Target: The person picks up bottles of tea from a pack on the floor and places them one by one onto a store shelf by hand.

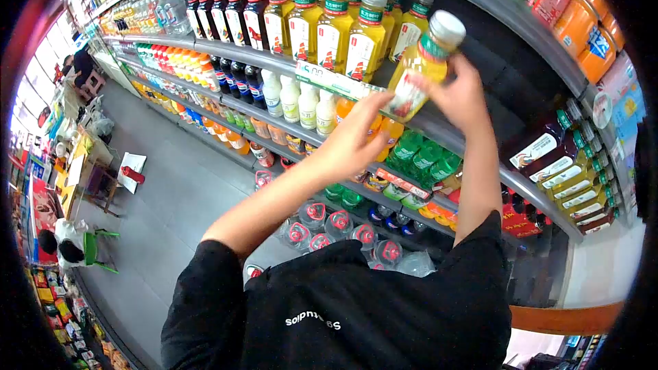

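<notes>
A bottle of yellow tea drink (426,62) with a white cap, a green neck band and a white label is tilted in front of the upper shelf. My right hand (462,96) grips it from the right side, the thumb across its label. My left hand (356,137) is at the bottle's lower left with fingers apart; its fingertips reach the base, and I cannot tell whether they press on it. Behind stand rows of matching yellow bottles (332,27), with dark-liquid bottles (255,14) to their left. A price strip (332,80) runs along the shelf edge below.
Lower shelves hold white bottles (289,99), dark cola bottles (238,82) and green bottles (425,157). Large water jugs (339,225) stand on the floor beneath. More tea bottles (572,164) are at the right. People sit by a table (77,164) across the grey floor (171,199).
</notes>
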{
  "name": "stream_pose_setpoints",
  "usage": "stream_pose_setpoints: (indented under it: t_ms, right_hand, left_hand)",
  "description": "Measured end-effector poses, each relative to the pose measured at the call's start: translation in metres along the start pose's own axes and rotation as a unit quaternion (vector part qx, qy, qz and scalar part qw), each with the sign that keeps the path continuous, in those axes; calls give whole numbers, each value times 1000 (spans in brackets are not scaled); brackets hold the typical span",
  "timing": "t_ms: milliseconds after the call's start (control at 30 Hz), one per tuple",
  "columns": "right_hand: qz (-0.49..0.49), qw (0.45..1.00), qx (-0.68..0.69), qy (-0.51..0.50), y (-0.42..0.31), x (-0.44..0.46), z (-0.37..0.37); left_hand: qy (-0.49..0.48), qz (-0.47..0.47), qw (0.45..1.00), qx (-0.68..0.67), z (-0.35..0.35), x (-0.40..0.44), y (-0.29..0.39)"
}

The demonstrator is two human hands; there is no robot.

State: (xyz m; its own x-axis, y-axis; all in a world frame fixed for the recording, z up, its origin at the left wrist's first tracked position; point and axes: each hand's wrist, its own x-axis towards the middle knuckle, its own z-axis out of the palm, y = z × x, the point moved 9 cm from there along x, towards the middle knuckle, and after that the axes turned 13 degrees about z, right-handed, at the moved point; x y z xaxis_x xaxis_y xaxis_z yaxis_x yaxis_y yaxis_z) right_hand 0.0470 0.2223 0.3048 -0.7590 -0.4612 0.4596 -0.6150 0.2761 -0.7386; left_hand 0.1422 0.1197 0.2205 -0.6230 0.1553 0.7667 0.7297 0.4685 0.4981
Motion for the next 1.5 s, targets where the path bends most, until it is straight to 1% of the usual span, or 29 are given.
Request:
stream_pose_setpoints:
  t_ms: [33, 100, 133, 167, 233, 267, 333, 433, 567, 633, 833, 933, 1167, 1300, 1367, 1400, 1433, 1467, 1500]
  right_hand:
    - [20, 1000, -18, -1, 13, 18, -4]
    - [0, 999, -32, -3, 40, 55, -9]
    - [41, 998, -41, -5, 42, 64, -10]
    - [91, 995, -41, -17, 62, 79, -9]
    - [100, 993, -21, -61, 68, 87, -1]
    - [101, 993, -20, -59, 73, 91, -1]
    - [113, 989, -17, -95, 85, 100, 9]
    - [113, 988, -55, -94, 95, 111, 19]
    - [140, 983, -43, -114, 102, 118, 27]
    - [84, 994, -39, -65, 94, 120, 22]
    - [119, 990, -46, -53, 94, 117, 22]
    - [108, 992, -48, -43, 93, 118, 22]
    - [137, 986, -67, -66, 96, 119, 22]
    - [127, 988, -86, -35, 92, 118, 15]
    - [128, 986, -104, -25, 96, 115, 10]
    - [155, 988, -24, 7, 106, 113, -4]
    - [181, 981, 56, 37, 112, 110, -15]
    - [187, 978, 81, 48, 114, 104, -23]
    - [192, 974, 106, 56, 112, 94, -29]
  left_hand:
    - [5, 35, 999, 15, 7, 16, -9]
    - [27, 24, 999, 1, 16, 41, -29]
    - [31, 34, 999, 20, 20, 50, -39]
    - [29, 37, 999, 19, 25, 57, -49]
    - [34, 19, 998, 48, 28, 67, -62]
    - [27, 10, 998, 49, 32, 68, -68]
    - [19, 9, 998, 58, 39, 71, -81]
    - [11, -7, 998, 67, 44, 71, -92]
    - [3, -35, 996, 77, 43, 70, -98]
    - [5, -33, 997, 77, 43, 69, -99]
    - [-2, -27, 997, 78, 40, 68, -99]
    - [0, -31, 997, 69, 40, 68, -100]
    - [2, -30, 996, 79, 44, 69, -105]
    - [8, -16, 996, 84, 42, 71, -100]
    - [5, -38, 998, 44, 41, 68, -103]
    - [9, -41, 998, 42, 40, 66, -103]
    - [24, -12, 998, 49, 36, 64, -98]
    - [41, 17, 997, 56, 31, 62, -93]
    - [51, 13, 997, 56, 23, 56, -86]
